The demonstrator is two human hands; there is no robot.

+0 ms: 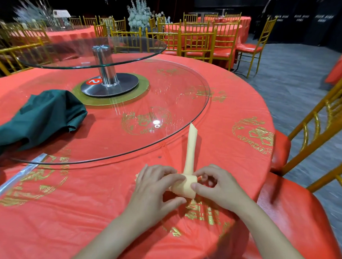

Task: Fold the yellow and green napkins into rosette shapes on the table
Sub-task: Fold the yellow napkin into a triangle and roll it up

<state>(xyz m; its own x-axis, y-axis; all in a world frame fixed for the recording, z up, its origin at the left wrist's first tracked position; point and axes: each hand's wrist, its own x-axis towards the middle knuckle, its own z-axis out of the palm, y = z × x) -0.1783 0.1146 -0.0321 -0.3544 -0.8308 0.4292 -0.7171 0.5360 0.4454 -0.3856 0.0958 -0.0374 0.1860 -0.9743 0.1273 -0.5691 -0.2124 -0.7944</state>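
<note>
The yellow napkin [191, 149] lies as a long narrow strip on the red tablecloth [85, 213], its near end wound into a small roll between my hands. My left hand [154, 188] grips that roll from the left with thumb and curled fingers. From the right, my right hand [214, 187] pinches the roll with thumb and fingertips. The strip's far end reaches onto the edge of the glass turntable [167, 86]. A dark green napkin [38, 115] sits crumpled on the glass at the left, apart from both hands.
A smaller raised glass disc [95, 51] on a metal post stands at the turntable's middle. A clear plastic sleeve [17, 180] lies at the near left. Gold chairs with red seats [302, 221] stand close on the right; more tables and chairs fill the background.
</note>
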